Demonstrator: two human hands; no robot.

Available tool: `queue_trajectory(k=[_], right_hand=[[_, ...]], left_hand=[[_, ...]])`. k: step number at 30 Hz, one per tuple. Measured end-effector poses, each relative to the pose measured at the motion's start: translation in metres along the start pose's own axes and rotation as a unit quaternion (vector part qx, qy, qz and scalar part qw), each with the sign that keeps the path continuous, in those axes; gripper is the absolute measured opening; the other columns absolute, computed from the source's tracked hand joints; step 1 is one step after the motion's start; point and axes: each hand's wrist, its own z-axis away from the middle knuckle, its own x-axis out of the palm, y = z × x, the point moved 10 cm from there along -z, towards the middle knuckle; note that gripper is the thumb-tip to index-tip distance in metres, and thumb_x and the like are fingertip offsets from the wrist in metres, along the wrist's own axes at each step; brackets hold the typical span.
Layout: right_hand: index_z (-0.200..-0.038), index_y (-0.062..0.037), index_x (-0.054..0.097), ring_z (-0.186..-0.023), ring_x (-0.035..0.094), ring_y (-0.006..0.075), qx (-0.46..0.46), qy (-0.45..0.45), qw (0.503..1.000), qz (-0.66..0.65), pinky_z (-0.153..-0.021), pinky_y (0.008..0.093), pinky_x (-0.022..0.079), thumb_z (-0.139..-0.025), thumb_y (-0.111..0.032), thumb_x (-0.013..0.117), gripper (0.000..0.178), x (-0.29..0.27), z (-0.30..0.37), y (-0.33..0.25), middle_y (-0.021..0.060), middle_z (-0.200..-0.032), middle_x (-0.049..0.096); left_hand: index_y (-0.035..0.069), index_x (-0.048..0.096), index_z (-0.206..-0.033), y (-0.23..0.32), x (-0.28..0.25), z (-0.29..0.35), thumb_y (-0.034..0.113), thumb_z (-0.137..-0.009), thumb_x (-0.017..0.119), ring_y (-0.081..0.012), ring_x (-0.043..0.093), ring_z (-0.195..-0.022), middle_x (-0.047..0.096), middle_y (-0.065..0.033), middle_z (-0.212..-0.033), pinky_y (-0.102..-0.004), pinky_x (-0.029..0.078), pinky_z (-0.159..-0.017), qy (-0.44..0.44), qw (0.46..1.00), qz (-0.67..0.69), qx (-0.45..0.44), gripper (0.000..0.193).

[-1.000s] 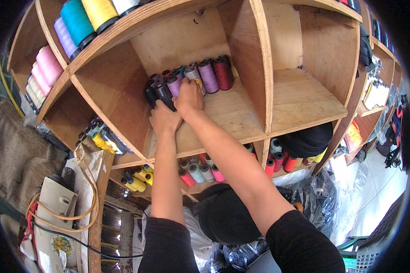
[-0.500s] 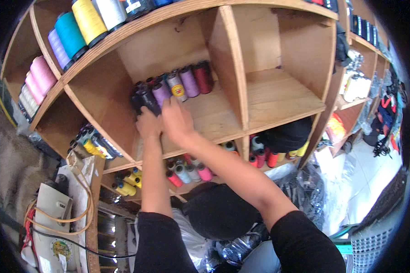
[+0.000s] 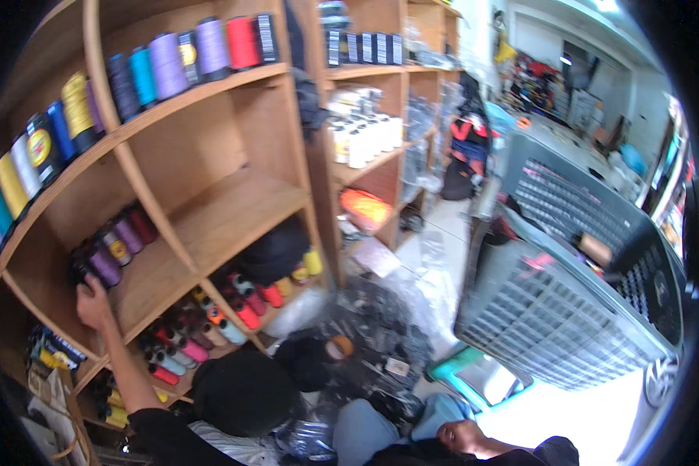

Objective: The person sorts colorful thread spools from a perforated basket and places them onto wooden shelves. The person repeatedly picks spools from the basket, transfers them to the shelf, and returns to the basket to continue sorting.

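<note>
My left hand [image 3: 93, 303] reaches into a wooden shelf compartment. Its fingers are bent around the lower part of a black thread spool [image 3: 78, 266] at the near left end of a row. Behind that spool stand purple spools [image 3: 103, 265], one with a yellow label [image 3: 117, 248], and dark red ones [image 3: 141, 223]. Low over my lap, my right hand [image 3: 460, 436] has its fingers curled in, and I see nothing held in it. It is away from the shelf, below a green stool [image 3: 462, 365].
A large grey plastic basket [image 3: 559, 311] with a few things inside stands at the right. Black caps [image 3: 245, 392] and clear plastic bags [image 3: 365, 326] lie by my legs. More spools fill the upper shelf [image 3: 167, 66] and the lower compartments [image 3: 182, 346].
My view has swung to the right, bringing the basket into sight. My right hand has left the spools and come down to my lap; the left has stayed at the black spool.
</note>
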Motion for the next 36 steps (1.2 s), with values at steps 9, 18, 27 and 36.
queue_trajectory(k=[9,18,27,36], right_hand=[[-0.082,-0.0063,0.070,-0.061,0.064,0.0281,-0.145,0.314,0.936,0.070,-0.055,0.0383,0.050,-0.083,-0.012,0.072,0.006,-0.192,0.033,-0.100,0.0097,-0.069,0.065],[-0.085,0.0011,0.068,-0.051,0.055,0.0178,-0.335,0.517,0.765,0.186,-0.045,0.0294,0.044,-0.076,-0.004,0.071,0.011,-0.330,0.168,-0.195,0.0046,-0.065,0.059],[-0.107,-0.0069,0.055,-0.057,0.054,0.0205,-0.126,0.697,0.603,0.369,-0.052,0.0336,0.044,-0.097,-0.022,0.055,0.018,-0.392,0.328,-0.201,0.0056,-0.066,0.056],[-0.089,0.0092,0.063,-0.067,0.057,0.0170,-0.184,0.768,0.476,0.386,-0.060,0.0283,0.045,-0.092,-0.008,0.061,0.017,-0.503,0.382,-0.163,0.0126,-0.076,0.062]], left_hand=[[-0.001,0.048,-0.078,0.147,-0.083,0.063,0.020,-0.102,0.056,-0.0148,0.038,-0.064,0.042,-0.0049,-0.066,-0.0316,0.036,-0.057,-0.018,0.921,0.382,0.074,0.033],[0.003,0.042,-0.076,0.413,-0.169,0.102,0.015,-0.104,0.054,-0.0054,0.033,-0.069,0.037,0.0045,-0.071,-0.0217,0.029,-0.061,-0.286,0.744,0.575,0.184,0.032],[0.000,0.051,-0.077,0.616,-0.369,0.156,0.005,-0.093,0.064,-0.0116,0.045,-0.060,0.047,-0.0046,-0.065,-0.0277,0.036,-0.056,-0.086,0.686,0.583,0.427,0.022],[-0.003,0.062,-0.084,0.747,-0.460,0.191,0.018,-0.088,0.066,-0.0263,0.061,-0.061,0.064,-0.0125,-0.071,-0.0345,0.047,-0.060,-0.049,0.630,0.602,0.487,0.022]])
